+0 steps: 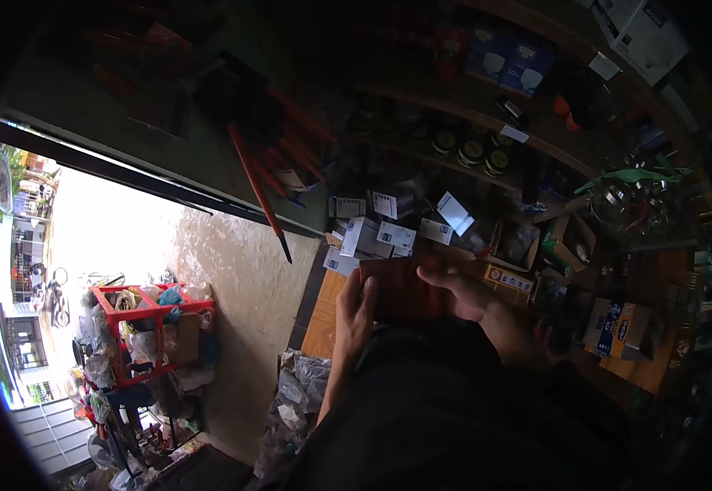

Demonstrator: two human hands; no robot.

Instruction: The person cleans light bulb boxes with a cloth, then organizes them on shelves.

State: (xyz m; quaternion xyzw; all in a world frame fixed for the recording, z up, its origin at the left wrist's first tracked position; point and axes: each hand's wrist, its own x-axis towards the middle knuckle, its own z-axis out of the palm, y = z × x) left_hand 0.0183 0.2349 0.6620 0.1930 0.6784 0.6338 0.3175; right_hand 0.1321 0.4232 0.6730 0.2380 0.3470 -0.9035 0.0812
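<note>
Between my two hands is a dark reddish-brown rectangular block (pixel 403 290), perhaps a box; shadow hides its details. My left hand (pixel 354 315) presses along its left side, thumb upright at the edge. On the opposite side, my right hand (pixel 464 296) grips it with the thumb near the top corner and the other fingers mostly hidden. Just beyond the block lie several small white cartons (pixel 395 236) with printed labels, loosely piled on the wooden surface (pixel 330 315).
Dim shelves with round tins (pixel 472 150) and blue boxes (pixel 523 67) rise behind. To the right are an open brown carton (pixel 617 327) and a green box (pixel 567 241). Plastic bags (pixel 294 393) sit at lower left. A red-framed rack (pixel 155 311) stands by the bright doorway.
</note>
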